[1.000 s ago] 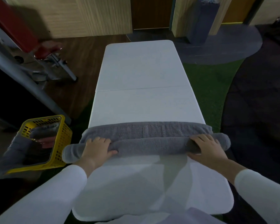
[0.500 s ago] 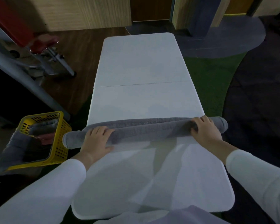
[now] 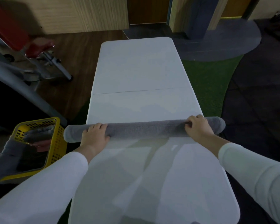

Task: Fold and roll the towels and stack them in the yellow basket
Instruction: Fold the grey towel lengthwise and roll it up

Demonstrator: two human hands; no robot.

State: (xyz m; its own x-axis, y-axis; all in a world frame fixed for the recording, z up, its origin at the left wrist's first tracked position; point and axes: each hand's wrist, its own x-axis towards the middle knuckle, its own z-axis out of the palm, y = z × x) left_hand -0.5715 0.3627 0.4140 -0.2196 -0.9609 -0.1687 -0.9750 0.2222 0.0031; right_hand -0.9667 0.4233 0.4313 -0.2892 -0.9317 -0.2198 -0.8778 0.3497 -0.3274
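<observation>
Grey towel (image 3: 145, 129), rolled up, lies across the table (image 3: 136, 65), its long axis left to right, and both ends reach past the table edges. The left hand (image 3: 94, 136) and the right hand (image 3: 198, 127) each grasp it near one end, fingers curled over the roll. The basket (image 3: 57, 143) stands on the floor just beside the left end, lower, so the left hand is nearer; the way there looks open.

Found grey towel (image 3: 144, 129) rolled tight, lying crosswise on table (image 3: 136, 70). Found yellow basket (image 3: 58, 143) leftward, holding rolled towels (image 3: 37, 133).
</observation>
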